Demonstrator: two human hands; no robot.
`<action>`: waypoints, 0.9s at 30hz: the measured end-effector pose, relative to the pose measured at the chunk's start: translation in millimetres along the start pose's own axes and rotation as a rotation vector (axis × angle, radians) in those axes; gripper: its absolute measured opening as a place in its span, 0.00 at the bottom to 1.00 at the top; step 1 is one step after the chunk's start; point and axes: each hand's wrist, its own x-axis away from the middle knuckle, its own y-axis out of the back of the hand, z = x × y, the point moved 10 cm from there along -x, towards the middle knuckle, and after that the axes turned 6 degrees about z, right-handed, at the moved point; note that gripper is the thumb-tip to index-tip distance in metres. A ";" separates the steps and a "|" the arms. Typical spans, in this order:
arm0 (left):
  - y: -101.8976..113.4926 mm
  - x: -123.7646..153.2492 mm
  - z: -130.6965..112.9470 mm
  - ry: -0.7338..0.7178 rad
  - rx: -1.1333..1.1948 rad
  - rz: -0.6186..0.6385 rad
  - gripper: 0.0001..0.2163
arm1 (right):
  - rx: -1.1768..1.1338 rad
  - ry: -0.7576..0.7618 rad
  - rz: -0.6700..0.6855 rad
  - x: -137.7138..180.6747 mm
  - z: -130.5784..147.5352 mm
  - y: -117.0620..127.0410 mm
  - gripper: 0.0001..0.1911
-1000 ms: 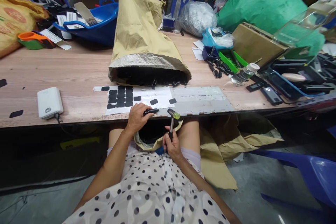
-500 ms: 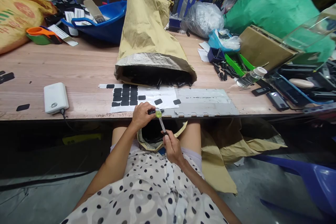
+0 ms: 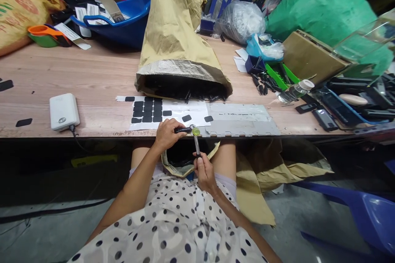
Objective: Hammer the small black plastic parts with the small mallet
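Note:
At the table's front edge, my left hand (image 3: 167,134) is closed on a small black cylindrical part (image 3: 182,130), which points to the right. My right hand (image 3: 205,171) grips the dark handle of a small hammer (image 3: 196,144) with a metal shaft and a yellow-green head. The hammer's head is just right of the black part's end; whether they touch I cannot tell. Behind my hands lies a white sheet (image 3: 175,107) with rows of black rounded stickers (image 3: 148,114). Below the edge, an open paper sack (image 3: 212,153) sits between my legs, dark inside.
A tan sack (image 3: 173,37) lies on the table with its mouth toward me, black parts at its opening. A grey metal plate (image 3: 243,125) lies right of the sheet. A white power bank (image 3: 64,111) with a cable stands left. Farther right are a bottle (image 3: 294,91) and a green tray (image 3: 281,74).
The hammer has shifted slightly right, its head moving from over the black part to beside its end. More of the black part shows. My left hand stays nearly in place.

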 end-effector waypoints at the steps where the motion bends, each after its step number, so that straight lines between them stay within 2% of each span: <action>1: 0.1 0.0 0.2 -0.001 -0.001 -0.004 0.07 | -0.010 -0.013 -0.001 0.1 -1.5 0.1 0.22; 10: -0.3 2.2 -2.5 -0.007 -0.038 -0.024 0.07 | -0.320 -0.084 -0.088 0.3 -9.6 5.1 0.20; 15: 0.2 5.6 -5.7 -0.037 -0.078 -0.041 0.08 | -0.447 -0.190 -0.118 -1.7 -22.0 8.2 0.20; 19: -0.8 7.9 -5.5 -0.058 -0.100 -0.043 0.07 | -0.507 -0.257 -0.139 -7.4 -33.9 8.3 0.21; 27: 2.9 10.6 -5.9 -0.140 -0.099 -0.122 0.12 | -0.520 -0.303 -0.092 -20.1 -44.6 -0.3 0.19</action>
